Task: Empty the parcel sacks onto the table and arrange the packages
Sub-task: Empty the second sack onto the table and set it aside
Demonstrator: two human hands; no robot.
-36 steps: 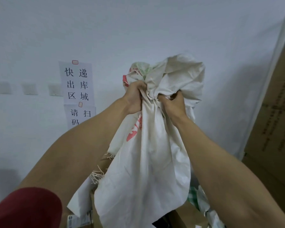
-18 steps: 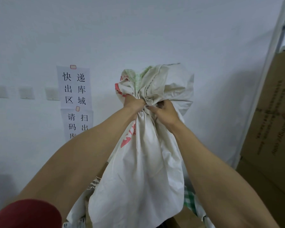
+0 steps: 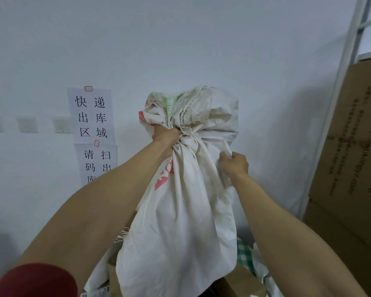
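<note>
A white woven parcel sack (image 3: pixel 186 221) with red print hangs upside down in front of me, its bunched end raised to chest height. My left hand (image 3: pixel 166 137) grips the gathered cloth at the bunch. My right hand (image 3: pixel 234 163) sits lower on the sack's right side and pinches a fold of the cloth. Under the sack's hanging mouth lie packages: a brown cardboard box (image 3: pixel 242 281), a green-checked parcel (image 3: pixel 245 254) and a labelled white parcel (image 3: pixel 99 293). The table itself is hidden.
A white wall with two paper signs (image 3: pixel 92 133) and several switch plates (image 3: pixel 28 124) stands behind. Large cardboard cartons (image 3: pixel 349 168) and a white metal rack post (image 3: pixel 338 86) close off the right side.
My right hand has left the bunched top and moved down and right to take a fold on the sack's side. The left hand keeps its grip; the sack has sunk slightly.
</note>
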